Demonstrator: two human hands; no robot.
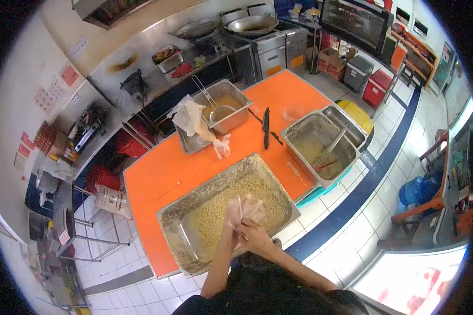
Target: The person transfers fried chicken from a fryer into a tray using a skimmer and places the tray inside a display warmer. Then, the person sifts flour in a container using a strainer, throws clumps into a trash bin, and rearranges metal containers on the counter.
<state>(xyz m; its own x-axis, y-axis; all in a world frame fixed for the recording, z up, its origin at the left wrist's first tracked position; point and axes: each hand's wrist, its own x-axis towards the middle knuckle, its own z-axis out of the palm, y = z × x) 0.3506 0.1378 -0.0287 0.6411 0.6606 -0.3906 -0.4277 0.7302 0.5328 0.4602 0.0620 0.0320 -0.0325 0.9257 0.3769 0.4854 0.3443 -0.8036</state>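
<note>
My left hand [237, 211] wears a clear plastic glove and is held over a big metal tray [181, 245] of pale yellow crumbs [215, 218]. Its fingers look stretched out, though the loose film blurs them. At its wrist, my bare right hand [255, 237] has its fingers closed on the cuff of the plastic glove [247, 206]. Beyond the tray, another crumpled plastic glove [222, 147] lies on the orange tabletop [152, 181], beside a plastic bag [189, 116].
A metal pan [239, 119] with a strainer [223, 113] stands at the back. A knife [266, 128] lies mid-table. Right of it, a deep pan [305, 126] holds liquid and a whisk [326, 152]. Woks [252, 24] sit on the far stove.
</note>
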